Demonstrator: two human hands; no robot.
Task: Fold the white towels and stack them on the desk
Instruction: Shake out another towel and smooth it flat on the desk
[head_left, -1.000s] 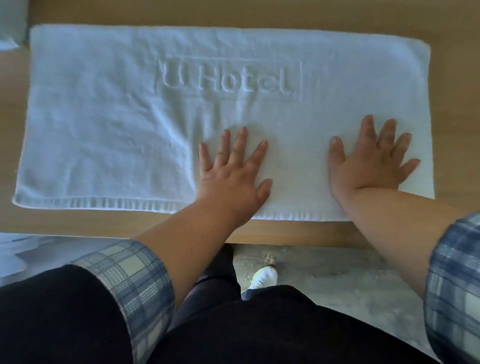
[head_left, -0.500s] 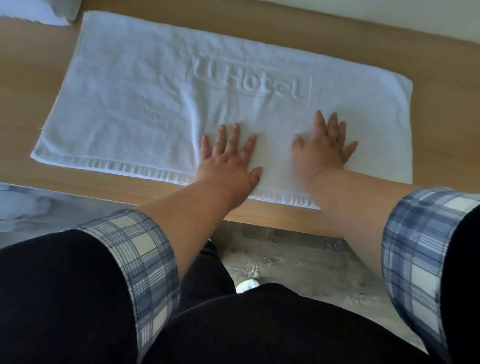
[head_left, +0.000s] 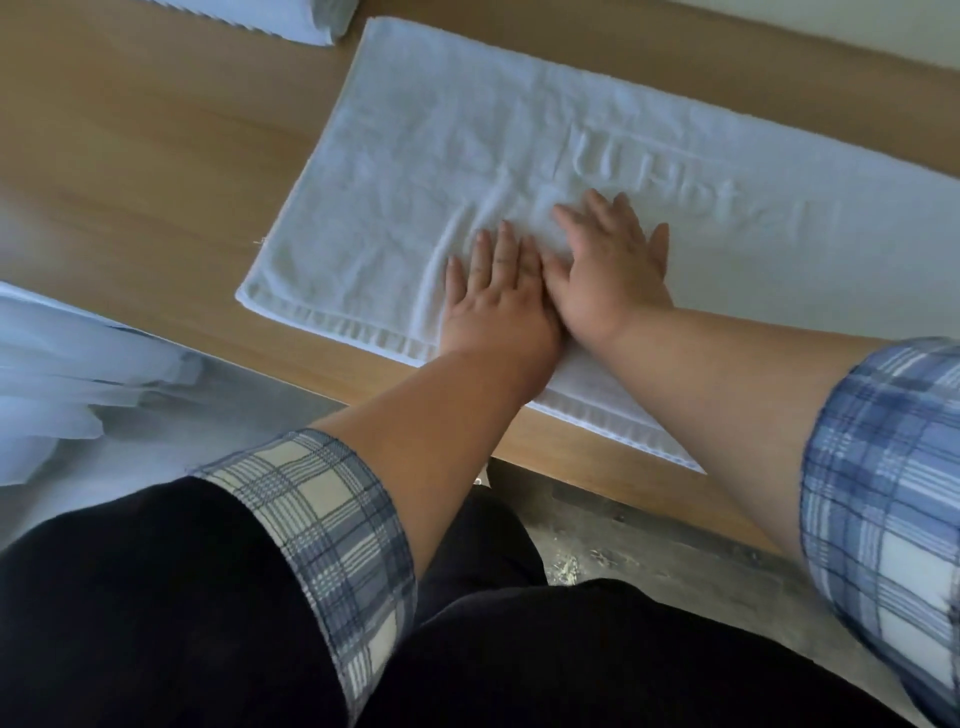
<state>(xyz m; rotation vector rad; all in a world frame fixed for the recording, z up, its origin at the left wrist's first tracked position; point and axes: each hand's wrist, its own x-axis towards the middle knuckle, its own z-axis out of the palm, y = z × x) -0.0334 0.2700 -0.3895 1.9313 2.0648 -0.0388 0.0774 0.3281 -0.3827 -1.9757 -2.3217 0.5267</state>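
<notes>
A white towel (head_left: 431, 135) with raised hotel lettering lies spread flat on the wooden desk (head_left: 156, 171), running from the middle of the view off the right edge. My left hand (head_left: 493, 301) presses flat on the towel near its front edge, fingers straight. My right hand (head_left: 608, 265) lies flat right beside it, touching it, fingers straight and pointing up-left. A ridge of wrinkled cloth runs just left of my left hand.
A folded white towel stack (head_left: 275, 18) sits at the desk's far left corner. White bedding or loose cloth (head_left: 62, 384) lies below the desk edge on the left. The grey floor (head_left: 623, 545) shows under the desk edge.
My right hand has slid left across the towel until it touches my left hand. The camera has swung left, so the towel now sits to the right and looks tilted.
</notes>
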